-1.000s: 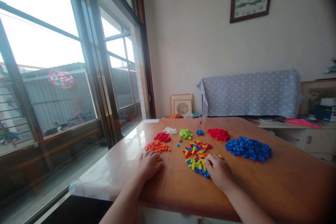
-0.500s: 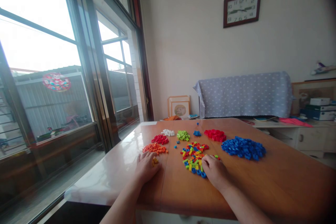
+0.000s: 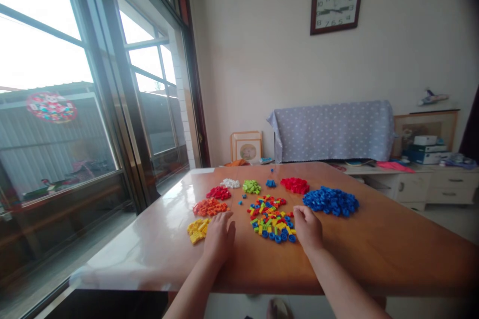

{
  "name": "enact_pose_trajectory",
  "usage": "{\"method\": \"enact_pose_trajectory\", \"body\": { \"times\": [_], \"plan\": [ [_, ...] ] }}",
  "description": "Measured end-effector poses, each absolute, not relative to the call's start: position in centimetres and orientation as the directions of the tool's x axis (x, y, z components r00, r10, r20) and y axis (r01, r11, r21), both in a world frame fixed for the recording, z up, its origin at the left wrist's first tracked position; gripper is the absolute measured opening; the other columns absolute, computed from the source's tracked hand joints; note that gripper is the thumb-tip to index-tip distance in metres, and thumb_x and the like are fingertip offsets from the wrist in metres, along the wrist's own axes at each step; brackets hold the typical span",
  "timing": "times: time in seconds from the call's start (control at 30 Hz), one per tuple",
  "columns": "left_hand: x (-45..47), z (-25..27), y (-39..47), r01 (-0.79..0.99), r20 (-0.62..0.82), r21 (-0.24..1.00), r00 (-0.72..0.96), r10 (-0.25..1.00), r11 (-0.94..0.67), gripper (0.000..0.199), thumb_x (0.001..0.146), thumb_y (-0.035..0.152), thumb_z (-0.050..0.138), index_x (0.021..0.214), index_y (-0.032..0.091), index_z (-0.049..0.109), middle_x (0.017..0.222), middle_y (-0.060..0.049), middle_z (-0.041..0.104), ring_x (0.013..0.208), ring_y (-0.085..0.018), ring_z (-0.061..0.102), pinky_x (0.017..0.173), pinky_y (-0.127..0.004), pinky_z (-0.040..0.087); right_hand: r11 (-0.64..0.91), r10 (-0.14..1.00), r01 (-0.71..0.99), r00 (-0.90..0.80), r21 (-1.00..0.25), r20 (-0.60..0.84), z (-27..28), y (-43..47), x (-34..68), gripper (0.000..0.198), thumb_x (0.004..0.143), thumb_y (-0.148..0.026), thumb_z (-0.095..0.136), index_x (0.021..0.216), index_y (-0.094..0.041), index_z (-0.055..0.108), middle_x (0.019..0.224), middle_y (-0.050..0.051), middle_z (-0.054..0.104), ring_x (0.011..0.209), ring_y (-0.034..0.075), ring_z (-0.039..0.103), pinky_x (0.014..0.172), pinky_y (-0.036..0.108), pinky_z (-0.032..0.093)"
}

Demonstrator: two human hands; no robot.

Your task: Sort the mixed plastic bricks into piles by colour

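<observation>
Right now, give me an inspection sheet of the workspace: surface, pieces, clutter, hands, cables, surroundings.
Surface: glossy wooden table.
Pieces: mixed pile in the middle; yellow pile, orange pile, small red pile and white pile left; green pile and small blue pile beyond; larger red pile and large blue pile right.
Clutter: stray blue pieces near the mixed pile.
Hands: left hand beside the yellow pile; right hand curled at the mixed pile's right edge; whether either holds anything is hidden.
Cables: nothing seen.
Surroundings: window left, wall clock and patterned cloth ahead.
</observation>
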State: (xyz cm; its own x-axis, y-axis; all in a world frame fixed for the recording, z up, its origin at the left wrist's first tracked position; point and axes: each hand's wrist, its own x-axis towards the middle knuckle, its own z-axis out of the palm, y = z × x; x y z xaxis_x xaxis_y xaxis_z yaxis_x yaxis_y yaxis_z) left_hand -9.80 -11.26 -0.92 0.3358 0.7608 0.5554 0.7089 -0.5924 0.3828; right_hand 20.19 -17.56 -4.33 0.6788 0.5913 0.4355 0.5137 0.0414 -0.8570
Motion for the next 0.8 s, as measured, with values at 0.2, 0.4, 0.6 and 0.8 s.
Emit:
{"method": "enact_pose_trajectory", "body": {
  "times": [0.2,0.4,0.6,0.8],
  "plan": [
    [-4.6,-0.7,-13.2,0.659,0.383,0.446,0.471,0.795,-0.605,0.02,0.09,0.016,0.05,0.098,0.023,0.066,0.103,-0.006,0.069,0.101,-0.021,0.061,0.088,-0.03,0.044,0.072,0.552,0.4,0.747,-0.914,0.37,-5.3,-17.2,21.4,0.039,0.087,-0.047,0.047,0.098,-0.018,0.071,0.097,0.01,0.076,0.09,0.027,0.068,0.075,0.033,0.05],
    [-3.3,-0.6,-13.8,0.652,0.37,0.433,0.502,0.782,-0.623,0.019,0.087,0.014,0.05,0.096,0.021,0.065,0.102,-0.007,0.066,0.099,-0.02,0.06,0.082,-0.028,0.042,0.04,0.616,0.499,0.67,-0.866,0.414,-4.5,-17.8,20.6,0.031,0.085,-0.039,0.048,0.094,-0.02,0.07,0.097,0.008,0.076,0.09,0.025,0.068,0.077,0.031,0.049],
    [-3.5,-0.5,-14.0,0.658,0.342,0.426,0.518,0.784,-0.621,0.019,0.09,0.017,0.048,0.096,0.022,0.066,0.102,-0.007,0.066,0.099,-0.021,0.061,0.081,-0.027,0.042,-0.048,0.771,0.75,0.448,-0.66,0.453,-4.2,-20.8,20.2,0.016,0.081,-0.023,0.05,0.084,-0.023,0.066,0.089,0.004,0.072,0.08,0.019,0.066,0.069,0.027,0.043],
    [-2.9,-0.1,-14.5,0.673,0.347,0.394,0.522,0.779,-0.626,0.014,0.091,0.021,0.05,0.091,0.023,0.064,0.099,-0.006,0.067,0.097,-0.021,0.061,0.077,-0.028,0.04,-0.136,0.849,0.843,0.37,-0.52,0.377,-3.4,-23.5,19.7,0.008,0.084,-0.031,0.057,0.081,-0.025,0.062,0.086,0.003,0.071,0.076,0.02,0.065,0.061,0.026,0.037]
  ]
}}
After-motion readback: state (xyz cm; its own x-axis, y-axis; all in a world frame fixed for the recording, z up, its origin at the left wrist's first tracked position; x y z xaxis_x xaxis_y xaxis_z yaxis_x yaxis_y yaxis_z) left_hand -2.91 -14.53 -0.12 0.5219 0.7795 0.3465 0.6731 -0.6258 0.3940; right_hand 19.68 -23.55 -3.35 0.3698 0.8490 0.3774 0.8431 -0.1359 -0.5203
